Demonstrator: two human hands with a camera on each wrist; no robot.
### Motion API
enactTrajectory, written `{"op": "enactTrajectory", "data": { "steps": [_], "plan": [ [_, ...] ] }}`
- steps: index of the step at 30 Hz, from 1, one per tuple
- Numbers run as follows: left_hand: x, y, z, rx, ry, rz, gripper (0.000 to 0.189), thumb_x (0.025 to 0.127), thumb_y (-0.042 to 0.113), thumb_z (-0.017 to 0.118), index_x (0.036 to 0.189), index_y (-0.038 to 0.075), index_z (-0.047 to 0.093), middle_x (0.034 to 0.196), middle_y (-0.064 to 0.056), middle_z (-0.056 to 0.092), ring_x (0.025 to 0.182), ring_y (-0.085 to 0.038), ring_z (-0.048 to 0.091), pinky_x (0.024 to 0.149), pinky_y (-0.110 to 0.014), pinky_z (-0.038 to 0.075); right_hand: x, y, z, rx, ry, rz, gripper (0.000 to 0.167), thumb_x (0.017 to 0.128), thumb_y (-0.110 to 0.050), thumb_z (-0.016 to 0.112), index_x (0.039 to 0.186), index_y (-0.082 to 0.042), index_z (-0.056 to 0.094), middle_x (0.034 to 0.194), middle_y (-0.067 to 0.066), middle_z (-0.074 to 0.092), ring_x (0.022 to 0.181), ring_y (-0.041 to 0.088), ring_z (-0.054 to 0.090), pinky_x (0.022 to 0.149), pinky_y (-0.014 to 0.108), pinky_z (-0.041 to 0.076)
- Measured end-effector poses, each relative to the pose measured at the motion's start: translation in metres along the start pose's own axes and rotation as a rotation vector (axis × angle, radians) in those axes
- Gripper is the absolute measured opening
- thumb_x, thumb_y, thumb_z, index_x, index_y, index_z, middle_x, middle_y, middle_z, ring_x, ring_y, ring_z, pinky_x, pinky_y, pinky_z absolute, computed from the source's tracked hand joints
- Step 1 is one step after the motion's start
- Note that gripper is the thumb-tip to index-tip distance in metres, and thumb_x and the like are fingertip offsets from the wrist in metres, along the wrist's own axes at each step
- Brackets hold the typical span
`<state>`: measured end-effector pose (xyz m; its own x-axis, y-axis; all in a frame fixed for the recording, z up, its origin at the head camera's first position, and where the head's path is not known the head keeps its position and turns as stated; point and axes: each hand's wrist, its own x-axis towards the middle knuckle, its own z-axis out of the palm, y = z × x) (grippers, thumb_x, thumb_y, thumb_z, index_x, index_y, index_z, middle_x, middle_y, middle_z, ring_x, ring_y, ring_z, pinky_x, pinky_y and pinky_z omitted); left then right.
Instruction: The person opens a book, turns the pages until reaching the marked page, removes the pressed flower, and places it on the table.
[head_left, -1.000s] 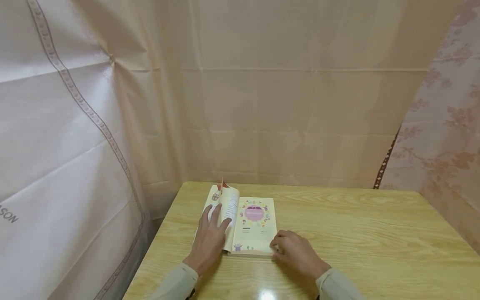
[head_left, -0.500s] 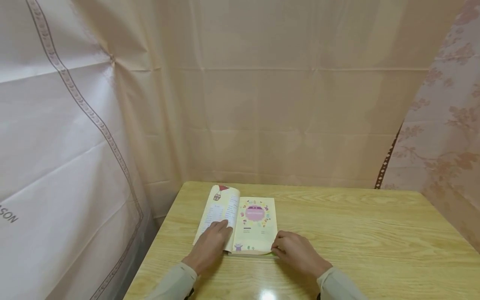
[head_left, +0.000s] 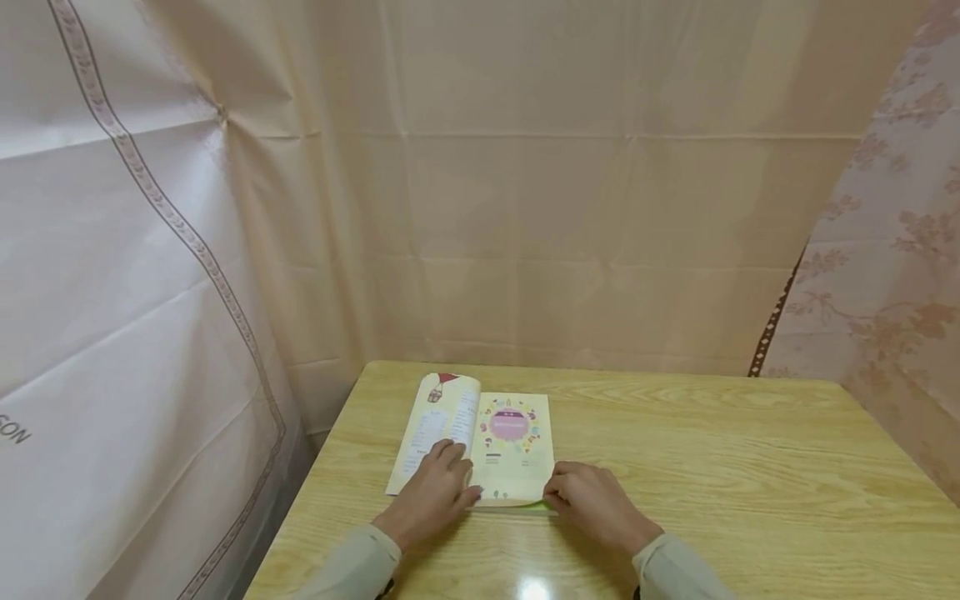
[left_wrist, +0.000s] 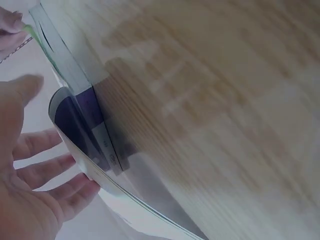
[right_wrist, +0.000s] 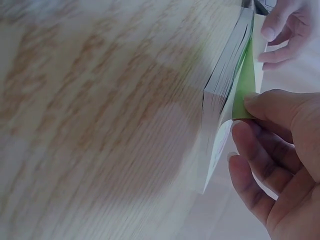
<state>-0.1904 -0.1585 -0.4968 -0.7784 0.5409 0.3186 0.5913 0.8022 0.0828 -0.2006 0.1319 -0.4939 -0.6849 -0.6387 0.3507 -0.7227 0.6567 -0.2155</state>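
The right hand point(head_left: 595, 505) pinches a page point(head_left: 517, 475) by its near right corner (green underneath); the left hand point(head_left: 431, 493), fingers loosely spread, rests on the open book point(head_left: 427, 429), left of centre on the bench point(head_left: 712, 483). Beyond it hangs cloth point(head_left: 555, 233).

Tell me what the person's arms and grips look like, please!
The pale beige-green cloth left sleeve and matching pale beige-green cloth right sleeve reach the wrists. A small black bit peeks out beside each, too small to identify. The bare human left grip and bare human right grip show no gloves or rings.
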Motion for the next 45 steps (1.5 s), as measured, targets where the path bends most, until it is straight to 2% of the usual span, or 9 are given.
{"op": "enactTrajectory", "data": {
  "steps": [5, 9, 19, 36, 42, 45],
  "plan": [
    [0.001, 0.005, 0.001, 0.074, -0.035, -0.035, 0.058, 0.095, 0.054, 0.067, 0.115, 0.000, 0.071, 0.128, -0.019, 0.063, 0.125, -0.038, 0.054, 0.109, -0.049, 0.044, 0.000, 0.001, -0.001, -0.001, 0.017, 0.004, 0.017, 0.085, -0.004, 0.078, 0.082, -0.022, 0.080, 0.082, -0.016, 0.063, 0.072, -0.004, 0.054, 0.060, 0.021, 0.048],
    [0.002, 0.006, 0.002, 0.110, -0.049, -0.045, 0.060, 0.093, 0.059, 0.066, 0.112, 0.002, 0.070, 0.125, -0.016, 0.063, 0.123, -0.035, 0.054, 0.109, -0.047, 0.044, 0.001, 0.001, -0.002, -0.005, 0.030, -0.004, 0.019, 0.083, -0.003, 0.079, 0.083, -0.022, 0.080, 0.083, -0.015, 0.064, 0.074, -0.003, 0.057, 0.060, 0.022, 0.049],
    [0.003, 0.009, 0.005, 0.145, 0.032, 0.004, 0.064, 0.083, 0.069, 0.069, 0.094, 0.006, 0.070, 0.101, -0.007, 0.059, 0.106, -0.030, 0.057, 0.093, -0.042, 0.053, 0.003, 0.000, -0.007, -0.014, 0.026, 0.000, 0.011, 0.083, -0.012, 0.085, 0.082, -0.022, 0.081, 0.083, -0.015, 0.065, 0.076, 0.001, 0.060, 0.061, 0.024, 0.052],
    [0.003, 0.013, 0.000, 0.171, 0.048, 0.011, 0.059, 0.079, 0.068, 0.071, 0.087, 0.009, 0.069, 0.100, -0.008, 0.060, 0.107, -0.031, 0.058, 0.088, -0.041, 0.055, 0.007, -0.002, -0.010, -0.043, 0.064, -0.001, 0.013, 0.080, -0.014, 0.088, 0.080, -0.024, 0.080, 0.082, -0.016, 0.066, 0.076, 0.001, 0.061, 0.061, 0.024, 0.052],
    [0.003, 0.014, 0.000, 0.179, 0.072, 0.021, 0.054, 0.084, 0.063, 0.072, 0.083, 0.010, 0.070, 0.097, -0.006, 0.059, 0.105, -0.029, 0.059, 0.085, -0.040, 0.056, 0.009, -0.005, -0.013, -0.026, 0.090, -0.005, 0.013, 0.078, -0.015, 0.090, 0.078, -0.022, 0.079, 0.079, -0.015, 0.065, 0.071, -0.002, 0.056, 0.059, 0.020, 0.049],
    [0.002, 0.014, 0.000, 0.178, 0.102, 0.031, 0.047, 0.090, 0.056, 0.072, 0.081, 0.010, 0.071, 0.094, -0.006, 0.059, 0.103, -0.030, 0.060, 0.084, -0.040, 0.056, 0.010, -0.006, -0.013, -0.001, 0.145, 0.020, 0.015, 0.078, -0.016, 0.090, 0.080, -0.021, 0.077, 0.082, -0.014, 0.065, 0.068, -0.005, 0.053, 0.057, 0.017, 0.047]
  ]
}}
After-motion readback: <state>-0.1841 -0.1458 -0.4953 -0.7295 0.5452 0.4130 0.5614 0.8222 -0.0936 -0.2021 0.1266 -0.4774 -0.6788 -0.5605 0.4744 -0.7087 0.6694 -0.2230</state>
